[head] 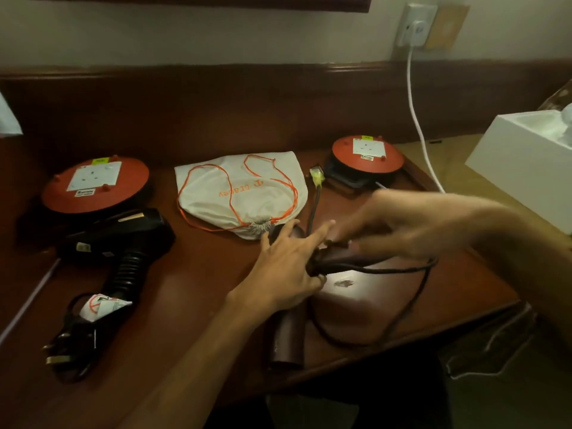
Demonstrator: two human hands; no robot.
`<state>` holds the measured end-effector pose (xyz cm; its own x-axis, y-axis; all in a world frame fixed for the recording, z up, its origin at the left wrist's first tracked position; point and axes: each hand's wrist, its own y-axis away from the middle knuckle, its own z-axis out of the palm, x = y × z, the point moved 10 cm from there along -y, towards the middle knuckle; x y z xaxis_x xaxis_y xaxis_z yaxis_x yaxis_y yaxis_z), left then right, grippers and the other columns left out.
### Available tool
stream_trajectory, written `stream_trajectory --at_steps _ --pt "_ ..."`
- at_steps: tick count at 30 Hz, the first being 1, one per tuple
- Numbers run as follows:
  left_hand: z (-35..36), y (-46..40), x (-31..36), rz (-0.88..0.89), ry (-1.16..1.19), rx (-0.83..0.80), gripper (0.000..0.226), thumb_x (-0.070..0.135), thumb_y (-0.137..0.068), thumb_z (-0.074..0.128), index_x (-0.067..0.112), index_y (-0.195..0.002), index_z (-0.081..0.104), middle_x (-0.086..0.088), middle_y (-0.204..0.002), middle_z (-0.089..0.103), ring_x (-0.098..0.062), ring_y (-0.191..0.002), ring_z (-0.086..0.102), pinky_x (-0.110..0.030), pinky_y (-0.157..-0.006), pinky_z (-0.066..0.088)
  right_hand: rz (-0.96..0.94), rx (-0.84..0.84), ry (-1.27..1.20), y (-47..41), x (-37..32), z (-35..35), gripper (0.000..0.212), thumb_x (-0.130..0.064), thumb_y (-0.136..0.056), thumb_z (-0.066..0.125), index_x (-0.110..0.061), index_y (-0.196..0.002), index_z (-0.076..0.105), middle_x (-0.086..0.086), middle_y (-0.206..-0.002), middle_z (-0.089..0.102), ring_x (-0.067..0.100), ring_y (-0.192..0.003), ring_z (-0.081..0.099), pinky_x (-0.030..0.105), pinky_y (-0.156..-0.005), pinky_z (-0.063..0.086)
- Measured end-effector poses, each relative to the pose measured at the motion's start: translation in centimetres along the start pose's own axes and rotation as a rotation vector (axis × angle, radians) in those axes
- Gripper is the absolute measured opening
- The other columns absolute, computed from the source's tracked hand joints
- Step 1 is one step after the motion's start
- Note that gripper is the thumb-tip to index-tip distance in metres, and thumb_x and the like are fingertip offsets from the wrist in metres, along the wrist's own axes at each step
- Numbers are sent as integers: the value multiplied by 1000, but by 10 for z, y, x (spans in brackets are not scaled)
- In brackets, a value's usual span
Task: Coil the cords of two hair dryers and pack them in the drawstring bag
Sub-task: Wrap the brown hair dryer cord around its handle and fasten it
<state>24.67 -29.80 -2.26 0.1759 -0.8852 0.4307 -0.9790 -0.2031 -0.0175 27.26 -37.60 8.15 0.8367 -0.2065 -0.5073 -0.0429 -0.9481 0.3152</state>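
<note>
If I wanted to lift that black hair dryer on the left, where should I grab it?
Probably the ribbed handle of the black hair dryer, coming from above. It slants toward you, bare and narrow enough for fingers to wrap, while the body is bulkier and its cord lies bundled below.
</note>
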Motion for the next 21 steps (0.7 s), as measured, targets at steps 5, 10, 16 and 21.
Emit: stream_trajectory --at_steps 5,10,16,21 --pt "-9 3 -6 51 158 138 60 48 -77 72 50 -135 55 21 -121 61 -33 -144 31 -64 -109 30 28 13 -75 20 -8 68 29 -25 -104 52 -46 -84 55 -35 -83 59 -8 -79 57 10 -68 42" --pt "-32 17 -28 39 452 348 59 33 -57 84 41 -114 74 6 -103 57 -8 -99 59 -26 -87 49 131 232 -235 21 44 98 36 -12 -103 50 -44 -117 60 -41 -77 59 -9 -73 58 11 -65 41" --pt "-29 23 -20 80 438 309 59 37 -59 84 41 -117 73 2 -123 62 -12 -134 47 -35 -107 42 266 264 -140 -26 129 95 21 -15 -103 52 -24 -111 69 -9 -100 67 7 -88 63 28 -78 52" --pt "-26 28 -28 85 434 248 70 32 -62 93 34 -128 68 1 -142 54 3 -142 33 -20 -115 29 261 152 -15 -73 152 66 16 -9 -93 64 3 -87 73 24 -78 68 39 -74 67 32 -58 43"
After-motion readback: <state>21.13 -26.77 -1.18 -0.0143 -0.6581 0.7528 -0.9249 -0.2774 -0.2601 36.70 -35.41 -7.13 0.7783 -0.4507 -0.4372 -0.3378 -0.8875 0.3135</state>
